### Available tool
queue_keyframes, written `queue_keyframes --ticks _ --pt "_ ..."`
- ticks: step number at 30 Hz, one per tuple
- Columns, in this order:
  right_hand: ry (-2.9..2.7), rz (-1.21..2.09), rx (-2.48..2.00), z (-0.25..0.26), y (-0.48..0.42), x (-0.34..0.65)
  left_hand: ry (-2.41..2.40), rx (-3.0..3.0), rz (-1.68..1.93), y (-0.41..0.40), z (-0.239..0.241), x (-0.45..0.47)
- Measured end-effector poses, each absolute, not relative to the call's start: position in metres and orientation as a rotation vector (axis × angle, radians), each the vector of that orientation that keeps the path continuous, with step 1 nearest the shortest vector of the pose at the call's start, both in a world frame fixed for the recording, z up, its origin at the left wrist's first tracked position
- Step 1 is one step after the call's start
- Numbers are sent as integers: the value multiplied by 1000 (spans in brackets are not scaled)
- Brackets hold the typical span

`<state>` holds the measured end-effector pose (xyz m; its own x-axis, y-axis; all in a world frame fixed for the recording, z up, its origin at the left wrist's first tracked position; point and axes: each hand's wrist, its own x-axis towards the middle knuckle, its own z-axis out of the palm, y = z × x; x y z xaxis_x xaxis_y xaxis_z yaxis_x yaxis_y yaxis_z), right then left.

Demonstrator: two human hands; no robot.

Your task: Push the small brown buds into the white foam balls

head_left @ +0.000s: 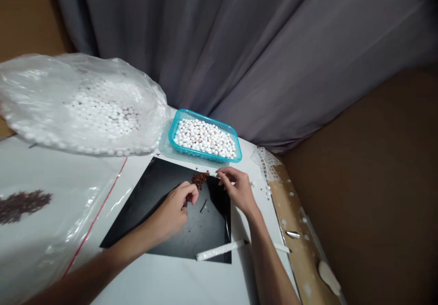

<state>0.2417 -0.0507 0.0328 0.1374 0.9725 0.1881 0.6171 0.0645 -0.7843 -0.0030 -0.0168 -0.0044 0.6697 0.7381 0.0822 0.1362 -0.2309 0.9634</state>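
A black sheet (pixel 143 195) lies on the white table. My left hand (pixel 179 202) is over its middle, fingers curled in, and whatever they may hold is hidden. My right hand (pixel 237 185) hovers at the sheet's upper right edge with thumb and fingers pinched; I cannot make out anything between them. A small heap of reddish-brown bits (pixel 199 180) sits between the hands. Below it is a thin dark sliver (pixel 204 205). Just behind, a teal plastic basket (pixel 173 129) is full of small white balls (pixel 205 137).
A clear bag (pixel 41 95) of white balls stands at left. Before it lies a zip bag (pixel 112 177) with a red seal and brown bits (pixel 23 204). A white stick (pixel 222 250) crosses the sheet's lower edge. A silver piece (pixel 293 235) lies right; a grey curtain (pixel 205 31) hangs behind.
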Motion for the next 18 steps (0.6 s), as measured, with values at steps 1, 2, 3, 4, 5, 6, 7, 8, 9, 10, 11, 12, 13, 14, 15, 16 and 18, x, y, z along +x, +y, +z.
queue_keyframes --ticks 1,2,3,4,5,6,7,8,9,10,11,12,13,14,15,16,18 --pt "-1604 567 -1649 26 -54 241 716 1756 632 -19 -5 -2" --pt "-1642 553 -1656 20 -57 240 719 1770 616 -21 -4 -2" --pt "-1672 539 -1661 14 -58 239 715 1782 609 -23 -4 -1" --pt "-1694 525 -1664 10 -59 237 705 1790 610 -25 -4 -1" --pt "-1707 515 -1667 6 -58 236 689 1789 614 -27 -5 0" --pt "-1715 505 -1669 3 -56 235 671 1775 616 -28 -5 0" --pt "-1720 490 -1671 1 -55 233 656 1745 615 -29 -7 1" --pt "-1728 473 -1674 0 -53 232 650 1697 610 -30 -8 2" --pt "-1739 455 -1679 -2 -51 230 657 1637 601 -31 -10 3" --pt "-1753 438 -1687 -3 -49 229 674 1574 590 -31 -11 4" --pt "-1764 421 -1699 -4 -48 228 698 1516 580 -32 -12 5" --pt "-1772 407 -1712 -5 -48 227 721 1468 573 -32 -13 6" --pt "-1775 399 -1724 -6 -47 226 740 1436 568 -32 -12 6" --pt "-1774 397 -1732 -6 -48 226 749 1417 567 -31 -10 7" --pt "-1768 403 -1733 -6 -48 227 750 1405 572 -30 -7 7" --pt "-1758 417 -1726 -4 -49 227 745 1396 581 -28 -4 7" --pt "-1733 470 -1695 1 -51 228 729 1369 614 -25 1 6"
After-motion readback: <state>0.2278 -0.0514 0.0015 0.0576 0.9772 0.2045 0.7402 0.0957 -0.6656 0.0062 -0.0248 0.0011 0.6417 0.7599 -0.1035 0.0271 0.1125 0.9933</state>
